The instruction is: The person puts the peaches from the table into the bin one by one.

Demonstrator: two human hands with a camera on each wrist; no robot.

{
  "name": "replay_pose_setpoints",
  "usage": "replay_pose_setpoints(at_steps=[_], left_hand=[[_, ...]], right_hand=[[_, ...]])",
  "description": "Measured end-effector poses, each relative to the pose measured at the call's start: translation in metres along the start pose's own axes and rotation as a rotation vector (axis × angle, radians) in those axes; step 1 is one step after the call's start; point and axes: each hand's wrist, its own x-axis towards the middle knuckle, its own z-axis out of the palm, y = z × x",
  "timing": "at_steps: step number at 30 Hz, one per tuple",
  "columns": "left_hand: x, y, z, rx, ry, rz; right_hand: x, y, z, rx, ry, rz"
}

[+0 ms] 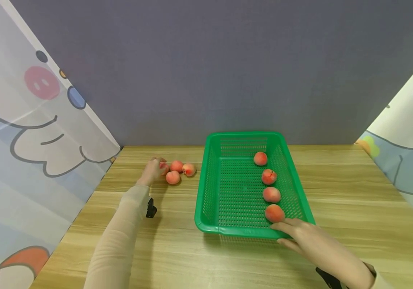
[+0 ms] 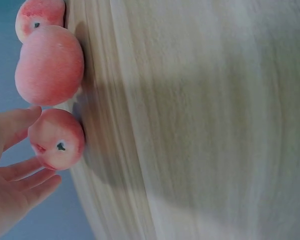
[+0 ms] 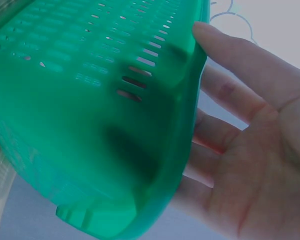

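At the left of the table my left hand [image 1: 151, 171] spreads its fingers around the leftmost peach [image 2: 60, 142] of a small group. In the left wrist view the thumb lies along one side of that peach and the fairly straight fingers along the other. Beside it on the wood sits another peach [image 1: 173, 177]. My right hand [image 1: 305, 237] holds the front right part of the rim of a green plastic basket [image 1: 200, 200], fingers over the rim and thumb outside. Inside, several peaches form a row along the right side, the nearest peach [image 1: 274, 213] close to my fingertips.
The wooden table [image 1: 177, 253] runs back to a grey partition [image 1: 206, 72]. Cartoon-printed curtains [image 1: 40, 132] hang along the left and right edges. Two more peaches lie between my left hand and the basket, one of them a yellowish-red peach [image 1: 189, 169].
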Motion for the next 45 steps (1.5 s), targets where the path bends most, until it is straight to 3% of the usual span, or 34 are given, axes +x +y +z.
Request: replay_pose_setpoints(at_steps=[13, 31, 36, 45], left_hand=[[-0.001, -0.007, 0.006, -0.04, 0.069, 0.012], [0.0, -0.008, 0.009, -0.04, 0.063, -0.003], [-0.001, -0.006, 0.004, -0.036, 0.103, 0.016], [0.003, 0.007, -0.013, -0.022, 0.089, 0.087]], right_hand=[[0.0, -0.001, -0.001, -0.006, -0.003, 0.005], [0.0, 0.0, 0.0, 0.007, 0.017, -0.016], [0.0, 0.0, 0.0, 0.009, 0.021, -0.02], [0.0, 0.001, 0.0, 0.017, 0.009, -0.009]])
